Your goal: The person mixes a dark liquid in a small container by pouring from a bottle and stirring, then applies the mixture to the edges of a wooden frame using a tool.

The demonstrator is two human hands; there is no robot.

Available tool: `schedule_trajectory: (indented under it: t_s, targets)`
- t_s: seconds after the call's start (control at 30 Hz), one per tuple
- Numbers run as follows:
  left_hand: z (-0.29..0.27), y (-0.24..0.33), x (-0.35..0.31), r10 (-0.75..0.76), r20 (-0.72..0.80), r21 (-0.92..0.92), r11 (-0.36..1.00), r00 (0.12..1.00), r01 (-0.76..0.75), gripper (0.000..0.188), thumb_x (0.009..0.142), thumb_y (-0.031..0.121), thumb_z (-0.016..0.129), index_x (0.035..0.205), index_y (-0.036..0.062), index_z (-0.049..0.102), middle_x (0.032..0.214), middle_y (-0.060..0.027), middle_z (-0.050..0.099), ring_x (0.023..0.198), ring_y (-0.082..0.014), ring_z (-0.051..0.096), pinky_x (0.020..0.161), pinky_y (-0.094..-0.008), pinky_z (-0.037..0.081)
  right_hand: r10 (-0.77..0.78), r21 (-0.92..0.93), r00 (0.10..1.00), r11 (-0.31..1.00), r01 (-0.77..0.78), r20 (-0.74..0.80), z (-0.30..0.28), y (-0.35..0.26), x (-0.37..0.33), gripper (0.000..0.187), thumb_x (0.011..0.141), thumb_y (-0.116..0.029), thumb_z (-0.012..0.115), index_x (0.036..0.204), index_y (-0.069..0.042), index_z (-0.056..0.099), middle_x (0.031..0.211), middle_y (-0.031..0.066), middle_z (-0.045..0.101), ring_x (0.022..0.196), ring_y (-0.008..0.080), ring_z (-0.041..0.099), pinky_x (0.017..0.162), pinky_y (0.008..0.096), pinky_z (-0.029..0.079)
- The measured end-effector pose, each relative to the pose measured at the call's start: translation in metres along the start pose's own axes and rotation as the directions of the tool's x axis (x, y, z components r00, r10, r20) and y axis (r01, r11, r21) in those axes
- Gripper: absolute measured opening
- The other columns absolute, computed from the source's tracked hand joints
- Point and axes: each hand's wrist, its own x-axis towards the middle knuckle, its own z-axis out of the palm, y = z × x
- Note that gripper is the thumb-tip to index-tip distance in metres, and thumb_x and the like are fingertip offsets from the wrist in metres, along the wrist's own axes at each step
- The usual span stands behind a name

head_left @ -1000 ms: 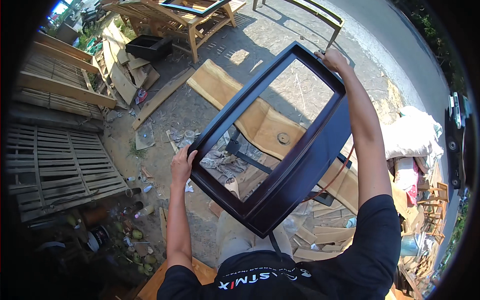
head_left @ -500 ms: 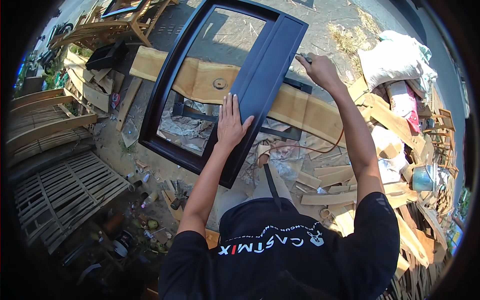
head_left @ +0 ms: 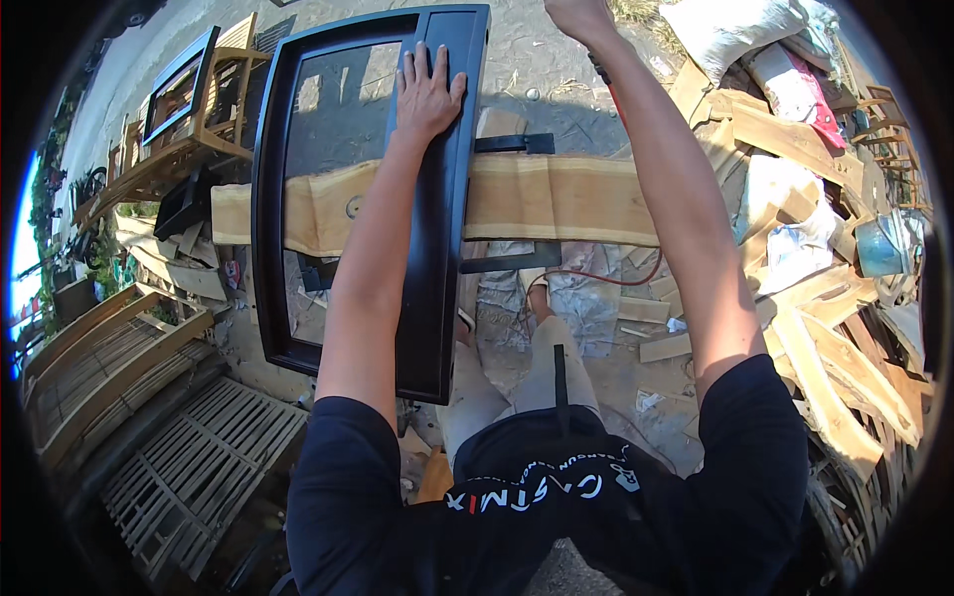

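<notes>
A large dark-painted wooden frame [head_left: 434,288], with a wide panel along its right side and an opening at its left, lies across a pale wooden plank [head_left: 556,199]. My left hand [head_left: 427,99] rests flat on the upper part of the wide panel, fingers stretched out. Beyond the frame's right side, my right hand [head_left: 579,18] is raised at the top edge of the picture, its fingers closed. It grips a hose-fed hand tool [head_left: 599,68], mostly hidden by the hand and wrist. A reddish hose [head_left: 606,282] shows below the plank and beside my forearm.
Dark metal supports [head_left: 512,260] show under the plank. Offcuts and boards [head_left: 845,397] are heaped at right, near white sacks [head_left: 735,35] and a blue bucket [head_left: 879,256]. Slatted wooden panels [head_left: 189,487] lie at lower left. Another dark frame [head_left: 181,84] rests on wooden furniture at upper left.
The view has shifted, and the frame now looks more upright. My left hand has slid up the panel. My right hand has moved away from the panel's edge, farther out.
</notes>
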Motion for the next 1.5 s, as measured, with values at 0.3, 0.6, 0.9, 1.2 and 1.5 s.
schedule_trajectory:
  t_s: [0.3, 0.6, 0.9, 1.2, 1.5]
  targets:
    - [-0.06, 0.081, -0.176, 0.046, 0.262, -0.113, 0.993, 0.964, -0.017, 0.076, 0.096, 0.023, 0.053, 0.165, 0.003, 0.026, 0.171, -0.017, 0.027, 0.159, -0.0358, 0.022, 0.128, -0.0535, 0.014, 0.108, 0.255, 0.896, 0.938, -0.236, 0.43, 0.006, 0.02, -0.219, 0.055, 0.102, -0.051, 0.063, 0.091, 0.001, 0.073, 0.072, 0.0073, 0.065, 0.061, 0.0152, 0.059, 0.061, 0.0343, 0.051]
    - [-0.112, 0.06, -0.289, -0.083, 0.343, -0.119, 0.984, 0.936, 0.131, 0.081, 0.102, 0.048, 0.055, 0.165, 0.0068, 0.027, 0.172, -0.0176, 0.023, 0.16, -0.0355, 0.019, 0.128, -0.0536, 0.015, 0.032, -0.014, 0.976, 0.999, -0.03, 0.214, 0.019, -0.047, -0.177, 0.058, 0.102, -0.055, 0.059, 0.103, 0.0, 0.075, 0.074, 0.0257, 0.068, 0.074, 0.0395, 0.068, 0.072, 0.0474, 0.053]
    - [-0.067, 0.027, -0.16, -0.021, 0.188, -0.097, 0.995, 0.982, 0.04, 0.079, 0.102, 0.055, 0.054, 0.163, 0.0093, 0.033, 0.17, -0.0184, 0.026, 0.158, -0.0367, 0.024, 0.127, -0.051, 0.022, 0.34, 0.032, 0.829, 0.919, -0.394, 0.444, 0.011, -0.052, -0.162, 0.055, 0.105, -0.053, 0.058, 0.078, -0.005, 0.065, 0.06, -0.0014, 0.053, 0.053, 0.0077, 0.048, 0.05, 0.0259, 0.04]
    - [0.011, -0.081, 0.004, 0.027, -0.003, -0.378, 0.926, 1.0, -0.026, 0.064, 0.104, 0.032, 0.053, 0.158, 0.0009, 0.036, 0.164, -0.0219, 0.037, 0.152, -0.0417, 0.033, 0.126, -0.0515, 0.027, 0.059, -0.148, 0.99, 0.986, -0.079, -0.131, 0.054, -0.092, -0.062, 0.058, 0.103, -0.052, 0.061, 0.088, 0.002, 0.071, 0.061, 0.0147, 0.061, 0.056, 0.0308, 0.056, 0.06, 0.0409, 0.047]
    - [-0.008, -0.17, 0.131, 0.056, 0.195, 0.014, 0.998, 0.979, -0.059, 0.063, 0.08, 0.012, 0.065, 0.143, 0.0111, 0.052, 0.148, -0.0154, 0.053, 0.145, -0.0356, 0.044, 0.126, -0.0519, 0.027, 0.191, 0.0, 0.968, 0.981, -0.194, 0.16, 0.066, -0.137, 0.139, 0.063, 0.097, -0.064, 0.063, 0.075, -0.006, 0.066, 0.056, 0.0, 0.053, 0.045, 0.0104, 0.048, 0.044, 0.0298, 0.038]
